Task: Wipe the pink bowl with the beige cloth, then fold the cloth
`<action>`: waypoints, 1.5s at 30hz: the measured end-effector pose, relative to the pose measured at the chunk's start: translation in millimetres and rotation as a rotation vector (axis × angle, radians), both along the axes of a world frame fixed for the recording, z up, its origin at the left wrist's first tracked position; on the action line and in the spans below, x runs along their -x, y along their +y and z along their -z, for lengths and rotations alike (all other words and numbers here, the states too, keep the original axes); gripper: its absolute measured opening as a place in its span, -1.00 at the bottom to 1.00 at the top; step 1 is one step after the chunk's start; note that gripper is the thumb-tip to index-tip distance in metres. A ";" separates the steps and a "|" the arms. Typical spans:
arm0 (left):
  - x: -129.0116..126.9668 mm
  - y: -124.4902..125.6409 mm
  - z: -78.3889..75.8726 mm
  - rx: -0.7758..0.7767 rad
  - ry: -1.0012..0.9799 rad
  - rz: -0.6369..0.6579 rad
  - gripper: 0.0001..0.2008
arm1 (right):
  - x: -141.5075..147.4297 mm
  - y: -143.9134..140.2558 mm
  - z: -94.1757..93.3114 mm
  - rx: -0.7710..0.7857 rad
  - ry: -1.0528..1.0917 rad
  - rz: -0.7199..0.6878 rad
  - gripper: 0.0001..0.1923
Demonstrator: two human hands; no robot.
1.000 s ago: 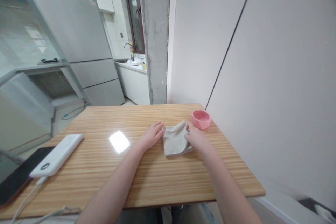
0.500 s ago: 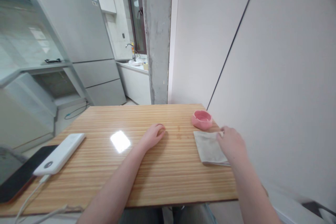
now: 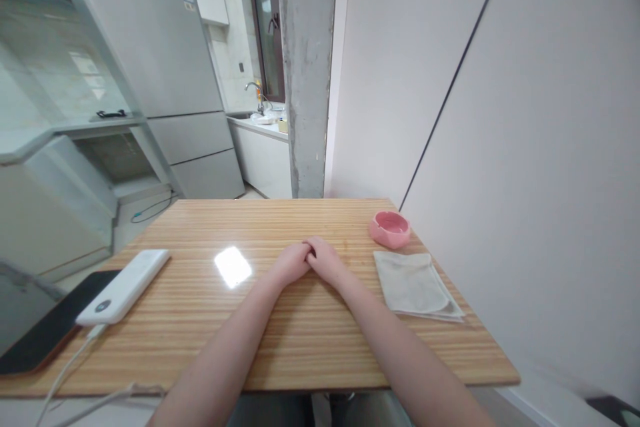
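Note:
My left hand (image 3: 291,263) and my right hand (image 3: 326,261) meet over the middle of the wooden table (image 3: 280,220). Their fingers are closed and overlap at the tips, with a small dark gap between them. No object shows in either hand, though some fingers are hidden. To the right of my right hand a folded beige cloth (image 3: 413,283) lies flat near the table's right edge. Just behind the cloth sits a pink ashtray (image 3: 390,229) with a notched rim.
On the left of the table a white power bank (image 3: 125,287) with a cable (image 3: 67,367) plugged in rests partly over a dark flat phone-like device (image 3: 45,333). A white wall (image 3: 525,180) runs along the right side. Behind stand a fridge (image 3: 155,47) and a grey pillar (image 3: 310,80).
My right hand has left the cloth and moved left to meet my left hand. The cloth lies uncovered where it was. The view has shifted slightly.

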State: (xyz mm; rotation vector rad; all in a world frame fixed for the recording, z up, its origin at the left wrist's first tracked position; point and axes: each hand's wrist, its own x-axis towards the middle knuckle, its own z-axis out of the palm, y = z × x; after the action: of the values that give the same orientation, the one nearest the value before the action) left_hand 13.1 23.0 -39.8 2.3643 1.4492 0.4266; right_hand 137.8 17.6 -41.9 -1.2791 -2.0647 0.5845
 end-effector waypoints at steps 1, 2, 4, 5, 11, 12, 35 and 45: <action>-0.3 0.2 0.8 -0.005 0.009 0.011 -0.73 | -1.5 0.6 3.0 0.012 0.027 0.005 -0.69; -0.4 0.4 1.3 -0.009 0.013 0.019 -0.72 | -3.2 1.1 5.0 0.020 0.043 0.009 -0.70; -0.1 0.7 1.8 -0.009 0.016 0.024 -0.71 | -5.5 2.2 6.9 0.024 0.050 0.012 -0.71; 0.2 0.6 1.9 -0.006 0.015 0.023 -0.70 | -5.8 2.7 7.2 0.024 0.045 0.012 -0.72; 0.4 -1.3 1.1 -0.007 -0.002 0.029 -0.72 | -1.3 2.5 4.8 0.033 -0.007 -0.005 -0.73; 0.3 -1.7 0.7 -0.005 -0.003 0.032 -0.74 | -3.5 1.9 2.2 0.027 -0.042 -0.011 -0.73; -0.2 -1.9 -3.8 0.048 -0.072 0.014 -0.82 | -123.0 15.6 -22.7 0.043 -0.337 0.751 -0.80; 12.8 -3.1 -21.0 -0.537 -0.100 0.115 -0.51 | -37.1 8.7 -13.2 -0.316 -0.178 0.039 -0.87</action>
State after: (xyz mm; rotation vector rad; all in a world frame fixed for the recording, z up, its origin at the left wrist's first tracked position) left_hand 0.4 19.9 -18.8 2.7614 1.2607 0.9915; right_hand 174.9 26.3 -28.7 -1.2154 -2.1646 0.1208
